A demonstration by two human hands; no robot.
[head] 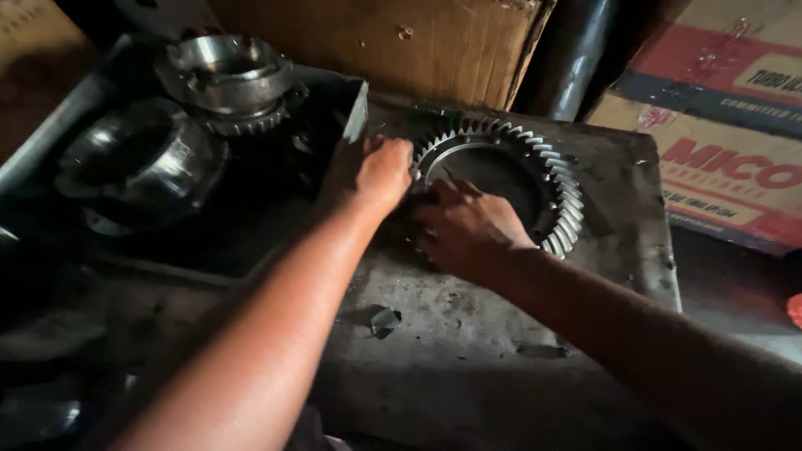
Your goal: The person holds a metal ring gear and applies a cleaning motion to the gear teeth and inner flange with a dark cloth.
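Observation:
A large steel ring gear with slanted teeth lies flat on a grimy metal plate. My left hand rests curled at the gear's left rim, fingers touching the teeth. Over the gear's near-left edge lies my right hand, with its fingers on the rim and the inner opening. Whether either hand truly grips the gear is hard to tell in the dim light.
A dark tray at the left holds two shiny round metal housings. Cardboard boxes stand behind and at the right. A dark pipe rises between them. A small scrap lies on the plate.

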